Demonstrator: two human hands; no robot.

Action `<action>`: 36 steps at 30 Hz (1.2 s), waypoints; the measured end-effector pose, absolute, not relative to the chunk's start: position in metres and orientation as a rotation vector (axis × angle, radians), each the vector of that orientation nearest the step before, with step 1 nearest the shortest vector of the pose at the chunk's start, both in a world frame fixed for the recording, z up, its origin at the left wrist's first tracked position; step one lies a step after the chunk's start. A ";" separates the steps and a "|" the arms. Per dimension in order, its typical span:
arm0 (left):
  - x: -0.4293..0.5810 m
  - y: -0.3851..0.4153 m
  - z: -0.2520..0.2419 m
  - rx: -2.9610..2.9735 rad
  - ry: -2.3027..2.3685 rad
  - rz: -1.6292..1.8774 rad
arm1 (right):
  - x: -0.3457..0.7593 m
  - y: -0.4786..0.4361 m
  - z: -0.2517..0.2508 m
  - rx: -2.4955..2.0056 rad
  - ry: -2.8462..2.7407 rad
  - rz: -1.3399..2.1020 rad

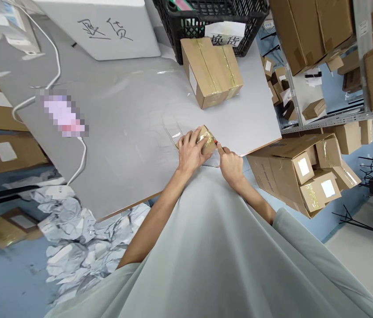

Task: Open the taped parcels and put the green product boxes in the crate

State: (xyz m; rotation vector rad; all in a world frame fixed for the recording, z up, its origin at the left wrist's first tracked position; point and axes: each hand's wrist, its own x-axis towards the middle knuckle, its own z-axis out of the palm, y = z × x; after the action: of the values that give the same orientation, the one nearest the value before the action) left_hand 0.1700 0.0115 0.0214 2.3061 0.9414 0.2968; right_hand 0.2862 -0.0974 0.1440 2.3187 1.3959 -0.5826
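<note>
A small cardboard box (206, 142) with shiny tape lies at the near edge of the grey table. My left hand (191, 152) is spread over its left side and holds it down, with the thumb along the near side. At the box's right edge is my right hand (231, 164), its fingers wrapped round what looks like a red box cutter (216, 141). Only a bit of red shows at the fingertips; the rest is hidden in the fist. Clear plastic (173, 130) lies just left of the box.
Two taped cardboard boxes (211, 73) stand farther back on the table (116, 145), before a black crate (189, 28). A white bin (107, 31) stands back left. A white cable (57, 62) crosses the left side. An open carton (272, 172) holds boxes at right; crumpled bags (77, 238) lie below left.
</note>
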 end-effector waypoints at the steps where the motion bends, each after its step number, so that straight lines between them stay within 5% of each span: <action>1: 0.170 0.011 0.023 2.310 0.935 0.296 | 0.287 -0.100 0.145 2.317 1.393 -0.587; 19: 0.167 0.017 0.019 2.328 0.897 0.266 | 0.298 -0.137 0.144 2.410 1.408 -0.627; 36: 0.172 0.012 0.022 2.324 0.968 0.223 | 0.319 -0.131 0.089 2.430 1.601 -0.567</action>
State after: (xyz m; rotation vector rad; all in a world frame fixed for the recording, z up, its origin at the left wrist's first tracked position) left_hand 0.1721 0.0123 0.0218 2.3235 0.9682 0.2230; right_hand 0.3185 -0.1311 0.0889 2.4297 1.6012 -0.5666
